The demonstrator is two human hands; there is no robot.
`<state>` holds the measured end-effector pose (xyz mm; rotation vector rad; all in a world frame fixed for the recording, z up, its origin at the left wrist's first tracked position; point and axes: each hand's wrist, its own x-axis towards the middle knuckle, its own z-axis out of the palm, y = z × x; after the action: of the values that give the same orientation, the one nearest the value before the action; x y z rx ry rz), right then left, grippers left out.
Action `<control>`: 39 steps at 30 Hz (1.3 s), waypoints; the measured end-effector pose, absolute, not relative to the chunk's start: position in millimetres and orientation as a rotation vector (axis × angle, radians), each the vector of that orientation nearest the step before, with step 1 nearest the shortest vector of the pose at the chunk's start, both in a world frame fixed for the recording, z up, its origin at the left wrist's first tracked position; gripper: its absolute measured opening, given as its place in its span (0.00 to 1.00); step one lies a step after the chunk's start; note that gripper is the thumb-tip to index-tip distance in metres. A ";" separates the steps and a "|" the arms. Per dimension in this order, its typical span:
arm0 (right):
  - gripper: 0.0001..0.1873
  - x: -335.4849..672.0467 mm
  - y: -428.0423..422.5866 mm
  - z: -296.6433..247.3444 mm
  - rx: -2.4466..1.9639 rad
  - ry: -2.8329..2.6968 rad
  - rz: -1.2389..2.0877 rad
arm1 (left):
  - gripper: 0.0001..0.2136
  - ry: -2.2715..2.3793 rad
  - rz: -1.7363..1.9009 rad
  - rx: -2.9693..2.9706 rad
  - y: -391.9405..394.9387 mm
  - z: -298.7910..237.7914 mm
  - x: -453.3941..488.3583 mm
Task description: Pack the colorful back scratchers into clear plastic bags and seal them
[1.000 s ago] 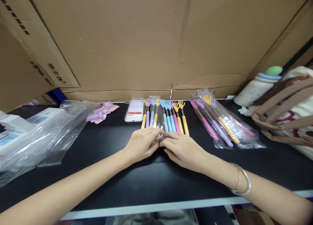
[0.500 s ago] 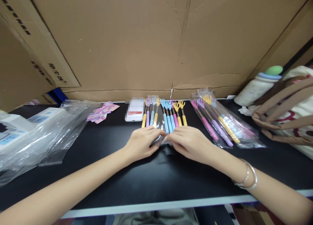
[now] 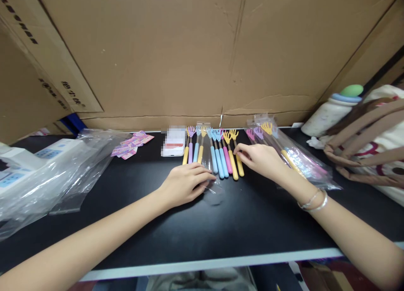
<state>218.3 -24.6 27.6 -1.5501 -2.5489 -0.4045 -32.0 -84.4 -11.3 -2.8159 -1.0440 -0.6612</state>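
Observation:
Back scratchers with claw-shaped heads lie in a row on the black table. My left hand (image 3: 187, 182) lies over the lower ends of the left ones, fingers stretched out and apart. Its fingertips rest on a clear plastic bag (image 3: 215, 186), which reaches up around some scratchers. My right hand (image 3: 260, 159) is at the row's right end, its fingers curled around the handle of the outermost yellow back scratcher (image 3: 240, 169). Beside that one are another yellow scratcher (image 3: 232, 166), a pink one (image 3: 227, 161) and several blue ones (image 3: 220, 158).
Bagged back scratchers (image 3: 315, 166) lie at right, near a white bottle (image 3: 328, 116) and a fabric bag (image 3: 362, 152). Left are a phone (image 3: 174, 141), purple-pink cards (image 3: 131, 145), clear plastic bags (image 3: 72, 185) and a white box (image 3: 59, 150). Cardboard (image 3: 158, 59) walls the back.
My right hand has left the bag's end beside my left hand and moved right to the outermost yellow back scratcher. My left hand stays at the bag, its fingers now flatter.

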 end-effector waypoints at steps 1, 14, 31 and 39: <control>0.12 218.5 -23.8 26.5 -1.567 -2.554 -0.389 | 0.13 -1.044 -0.646 -2.820 -84.3 -10.6 -32.6; 0.12 217.3 -22.5 25.7 -1.609 -2.614 -0.285 | 0.16 -1.084 -0.595 -2.845 -85.2 -11.2 -34.7; 0.11 216.1 -24.7 20.7 -1.804 -2.653 -0.318 | 0.16 -1.080 -0.585 -2.831 -84.7 -13.4 -33.4; 0.11 215.0 -25.8 19.6 -1.837 -2.570 -0.376 | 0.14 -1.030 -0.610 -2.831 -85.0 -10.8 -32.2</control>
<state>215.0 -25.8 19.6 -1.8372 -2.5698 -0.3756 -32.2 -85.0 -10.8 -2.8315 -1.0295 -0.6104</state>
